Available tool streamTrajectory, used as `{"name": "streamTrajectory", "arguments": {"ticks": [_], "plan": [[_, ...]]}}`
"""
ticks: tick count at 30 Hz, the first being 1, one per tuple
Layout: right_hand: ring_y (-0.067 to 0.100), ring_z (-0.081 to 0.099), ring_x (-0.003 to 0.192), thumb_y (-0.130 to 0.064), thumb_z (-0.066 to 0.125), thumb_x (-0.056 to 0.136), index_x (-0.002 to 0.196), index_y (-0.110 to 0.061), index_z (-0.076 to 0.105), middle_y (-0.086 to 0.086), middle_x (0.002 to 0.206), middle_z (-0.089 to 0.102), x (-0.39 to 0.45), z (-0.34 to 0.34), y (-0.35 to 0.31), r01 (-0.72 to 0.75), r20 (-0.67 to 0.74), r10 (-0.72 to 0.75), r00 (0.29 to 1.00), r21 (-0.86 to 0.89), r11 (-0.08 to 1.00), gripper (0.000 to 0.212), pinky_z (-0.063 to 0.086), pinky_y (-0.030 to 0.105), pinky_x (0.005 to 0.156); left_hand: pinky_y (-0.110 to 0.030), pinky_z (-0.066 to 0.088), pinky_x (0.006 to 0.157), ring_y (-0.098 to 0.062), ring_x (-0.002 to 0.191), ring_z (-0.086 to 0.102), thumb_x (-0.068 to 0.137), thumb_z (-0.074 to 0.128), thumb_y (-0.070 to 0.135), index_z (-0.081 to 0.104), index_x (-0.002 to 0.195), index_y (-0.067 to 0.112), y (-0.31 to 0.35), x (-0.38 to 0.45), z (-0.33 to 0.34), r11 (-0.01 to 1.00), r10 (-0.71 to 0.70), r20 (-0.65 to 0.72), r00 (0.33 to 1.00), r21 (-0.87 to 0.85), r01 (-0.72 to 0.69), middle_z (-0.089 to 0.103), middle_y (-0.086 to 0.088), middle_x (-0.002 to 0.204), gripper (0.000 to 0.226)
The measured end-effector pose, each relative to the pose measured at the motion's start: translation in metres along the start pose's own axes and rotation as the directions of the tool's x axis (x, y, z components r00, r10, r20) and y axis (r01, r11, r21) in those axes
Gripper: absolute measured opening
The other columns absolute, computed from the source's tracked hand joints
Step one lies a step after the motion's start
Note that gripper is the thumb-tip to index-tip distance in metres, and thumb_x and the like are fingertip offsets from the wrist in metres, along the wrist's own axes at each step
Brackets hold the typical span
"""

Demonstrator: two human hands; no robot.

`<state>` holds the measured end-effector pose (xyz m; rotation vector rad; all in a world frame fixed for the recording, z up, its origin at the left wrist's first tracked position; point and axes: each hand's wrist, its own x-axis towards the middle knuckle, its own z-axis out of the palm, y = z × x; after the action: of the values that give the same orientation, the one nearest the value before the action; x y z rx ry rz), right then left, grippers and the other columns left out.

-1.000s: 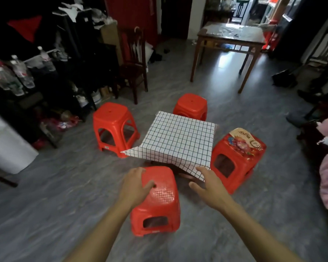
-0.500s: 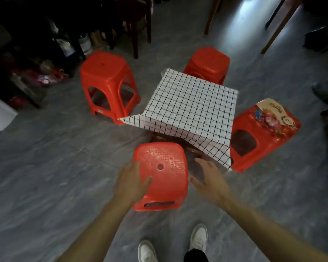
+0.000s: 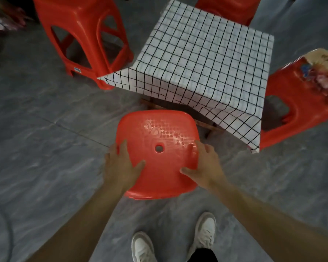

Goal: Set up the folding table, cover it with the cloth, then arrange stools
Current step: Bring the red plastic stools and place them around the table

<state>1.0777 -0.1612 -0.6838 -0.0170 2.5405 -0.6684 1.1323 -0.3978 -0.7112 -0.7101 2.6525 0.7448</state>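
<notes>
With the cloth [image 3: 203, 59] covering the table, you are gripping the last stool [image 3: 157, 154] with your left hand [image 3: 119, 165] and right hand [image 3: 204, 165], finishing the arrangement.

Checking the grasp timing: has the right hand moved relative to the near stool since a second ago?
Yes. The right hand came in leftward onto the near stool seat's right edge.

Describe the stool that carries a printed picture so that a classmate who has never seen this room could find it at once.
Start at the low table under the black-and-white checked cloth. Four red plastic stools surround it; look to its right side. The stool there alone has a colourful printed sheet over its seat, while the others have bare red tops.
</notes>
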Motion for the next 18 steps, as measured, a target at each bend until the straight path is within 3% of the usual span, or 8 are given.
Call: {"name": "streamTrajectory", "arguments": {"ticks": [4, 8, 13, 18], "plan": [[0.026, 0.04, 0.131, -0.031, 0.089, 0.064, 0.151, -0.025, 0.011, 0.005, 0.151, 0.017, 0.018, 0.019, 0.012, -0.036, 0.045, 0.032, 0.998, 0.08, 0.996, 0.117, 0.04, 0.039, 0.105, -0.051, 0.035, 0.106, -0.04, 0.131, 0.034, 0.074, 0.076, 0.049, 0.018, 0.151, 0.007, -0.006, 0.004, 0.018, 0.997, -0.071, -0.047, 0.996, 0.014, 0.072, 0.031, -0.022, 0.148, 0.105], [0.026, 0.043, 0.129, -0.028, 0.088, 0.066, 0.151, -0.026, 0.011, 0.007, 0.15, 0.021, 0.018, 0.022, 0.013, -0.03, 0.02, 0.028, 0.999, 0.09, 0.996, 0.115, 0.041, 0.037, 0.103, -0.054, 0.043, 0.099, -0.042, 0.121, 0.045, 0.068, 0.083, 0.045, 0.018, 0.149, 0.011, -0.007, 0.005, 0.021, 0.99, -0.133, -0.031, 0.991, -0.061, 0.131, 0.04, -0.023, 0.138, 0.11], [0.022, 0.045, 0.124, -0.034, 0.089, 0.062, 0.149, -0.032, 0.016, 0.004, 0.145, 0.023, 0.015, 0.021, 0.016, -0.063, 0.002, 0.063, 0.998, 0.167, 0.984, 0.113, 0.045, 0.036, 0.098, -0.05, 0.043, 0.1, -0.04, 0.119, 0.048, 0.059, 0.087, 0.046, 0.027, 0.146, 0.012, -0.01, 0.015, 0.015, 0.994, -0.095, -0.033, 0.995, -0.059, 0.093, 0.048, -0.022, 0.131, 0.111], [0.024, 0.045, 0.124, -0.036, 0.091, 0.058, 0.147, -0.031, 0.014, 0.005, 0.142, 0.025, 0.0, 0.036, 0.022, -0.137, -0.061, 0.156, 0.986, 0.239, 0.961, 0.118, 0.047, 0.043, 0.102, -0.046, 0.041, 0.104, -0.035, 0.122, 0.048, 0.058, 0.089, 0.041, 0.03, 0.149, 0.011, -0.006, 0.031, 0.013, 0.998, 0.045, -0.015, 0.999, -0.043, -0.045, 0.052, -0.017, 0.134, 0.113]]}}
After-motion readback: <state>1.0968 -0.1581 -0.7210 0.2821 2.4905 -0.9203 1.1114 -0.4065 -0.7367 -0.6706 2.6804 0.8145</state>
